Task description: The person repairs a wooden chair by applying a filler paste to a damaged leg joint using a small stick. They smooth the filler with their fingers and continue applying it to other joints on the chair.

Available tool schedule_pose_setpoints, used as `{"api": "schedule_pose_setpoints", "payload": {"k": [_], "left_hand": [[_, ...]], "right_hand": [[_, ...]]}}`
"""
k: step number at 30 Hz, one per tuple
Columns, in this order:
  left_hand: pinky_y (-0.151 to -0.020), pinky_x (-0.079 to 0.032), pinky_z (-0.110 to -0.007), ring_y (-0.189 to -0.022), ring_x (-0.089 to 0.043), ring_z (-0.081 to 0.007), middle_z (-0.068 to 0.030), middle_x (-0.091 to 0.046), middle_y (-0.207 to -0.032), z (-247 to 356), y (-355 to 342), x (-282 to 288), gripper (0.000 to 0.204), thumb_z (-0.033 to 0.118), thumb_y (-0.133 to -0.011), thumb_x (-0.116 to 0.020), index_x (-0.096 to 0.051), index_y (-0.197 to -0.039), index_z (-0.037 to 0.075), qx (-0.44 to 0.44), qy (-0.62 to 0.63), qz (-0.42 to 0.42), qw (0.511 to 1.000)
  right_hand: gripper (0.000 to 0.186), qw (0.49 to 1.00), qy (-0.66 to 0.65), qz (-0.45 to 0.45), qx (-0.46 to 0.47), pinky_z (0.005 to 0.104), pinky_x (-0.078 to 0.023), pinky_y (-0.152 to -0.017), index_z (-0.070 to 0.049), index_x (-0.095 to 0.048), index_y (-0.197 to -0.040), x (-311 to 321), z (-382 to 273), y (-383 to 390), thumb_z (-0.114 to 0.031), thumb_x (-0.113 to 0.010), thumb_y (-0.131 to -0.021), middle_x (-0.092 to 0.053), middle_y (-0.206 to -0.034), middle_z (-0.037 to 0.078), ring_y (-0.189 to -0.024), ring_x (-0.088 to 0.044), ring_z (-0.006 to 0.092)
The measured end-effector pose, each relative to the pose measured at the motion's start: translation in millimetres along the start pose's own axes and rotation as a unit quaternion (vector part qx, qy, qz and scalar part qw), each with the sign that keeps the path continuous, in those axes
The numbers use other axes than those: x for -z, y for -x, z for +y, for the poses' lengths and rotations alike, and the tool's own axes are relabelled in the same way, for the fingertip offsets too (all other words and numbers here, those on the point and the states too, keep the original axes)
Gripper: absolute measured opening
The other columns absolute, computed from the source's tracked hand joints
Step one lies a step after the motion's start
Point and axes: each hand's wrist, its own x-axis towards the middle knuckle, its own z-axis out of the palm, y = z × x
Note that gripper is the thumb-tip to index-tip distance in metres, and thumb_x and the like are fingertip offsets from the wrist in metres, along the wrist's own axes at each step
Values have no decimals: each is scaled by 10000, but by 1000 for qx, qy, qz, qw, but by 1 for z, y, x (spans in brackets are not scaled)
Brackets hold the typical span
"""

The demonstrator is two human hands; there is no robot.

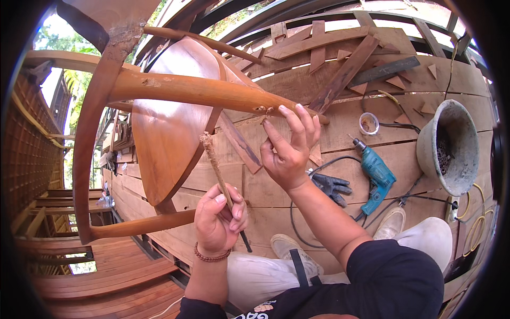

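My left hand (218, 217) is closed round a thin stick (216, 166) whose upper end is caked with tan paste; its dark lower end sticks out below the fist. My right hand (289, 143) has its fingers apart. The index fingertip touches a small rough spot on a leg of the wooden chair (202, 91), and the other fingers reach over the same leg near its end. The chair is tipped over, with its smooth brown seat (170, 127) behind that leg.
A teal power drill (376, 178) and a dark glove (330, 187) lie on the plank floor to the right. Beyond them stand a small cup of brown paste (368, 124) and a grey bucket (451, 149). Wood offcuts (340, 69) are scattered at the back; cables loop by my feet.
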Motion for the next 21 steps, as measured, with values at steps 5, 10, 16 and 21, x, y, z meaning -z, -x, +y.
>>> {"api": "schedule_pose_setpoints", "payload": {"k": [5,10,16,21], "left_hand": [[-375,-312,-219,-440,-384,-85,-58,-503,-681,-2,2,1,230,232,-957,-466,-517,-938,9,-7,2,8,1000],[-377,-315,-219,-440,-385,-85,-58,-506,-680,0,3,2,230,233,-957,-466,-518,-938,10,-6,2,3,1000],[-380,-316,-221,-444,-388,-88,-56,-503,-683,-1,2,5,223,230,-957,-466,-519,-936,14,-5,8,12,1000],[-386,-317,-223,-447,-390,-90,-55,-501,-683,-2,2,5,214,220,-959,-459,-520,-937,16,-5,10,11,1000]], "right_hand": [[533,997,-37,30,-62,544,-201,-1130,-147,-712,-1167,-3,-2,-2,-40,-660,-647,-545,-1333,109,-1332,-420,344],[539,999,-16,20,-44,554,-199,-1125,-159,-712,-1173,-6,-1,-1,-43,-661,-649,-541,-1334,107,-1331,-418,340],[499,998,-44,42,-24,551,-218,-1116,-147,-726,-1132,-4,4,-4,-29,-656,-652,-537,-1332,117,-1318,-432,344],[489,990,-115,57,-51,524,-268,-1099,-121,-720,-1142,1,-2,-14,-29,-648,-668,-517,-1344,150,-1297,-438,377]]}}
